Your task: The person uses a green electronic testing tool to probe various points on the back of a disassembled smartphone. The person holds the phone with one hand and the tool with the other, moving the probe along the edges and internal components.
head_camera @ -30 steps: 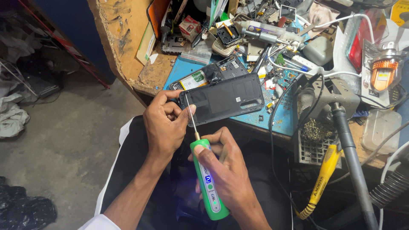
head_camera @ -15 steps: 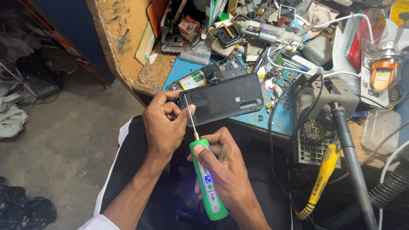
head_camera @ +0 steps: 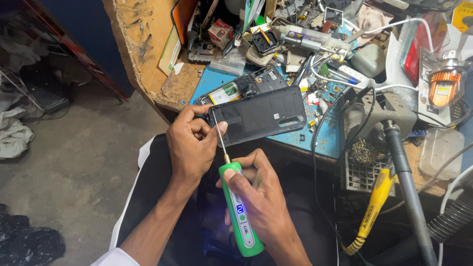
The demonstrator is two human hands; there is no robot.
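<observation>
My left hand [head_camera: 192, 145] grips the near left end of a black phone back cover [head_camera: 258, 116], holding it above the bench edge with its inner side up. My right hand [head_camera: 263, 202] is wrapped around a green electric screwdriver [head_camera: 239, 212]. Its thin metal bit [head_camera: 220, 138] points up to the cover's left end, right by my left thumb. Just behind the cover, an opened phone [head_camera: 244, 87] with its battery showing lies on a blue mat [head_camera: 322, 135].
The wooden bench [head_camera: 148, 54] is crowded with phone parts, cables, tubes and small boxes. A soldering stand [head_camera: 367, 162] with a yellow-handled iron [head_camera: 374, 207] and a grey hose [head_camera: 406, 182] sits at the right. Bare floor lies to the left.
</observation>
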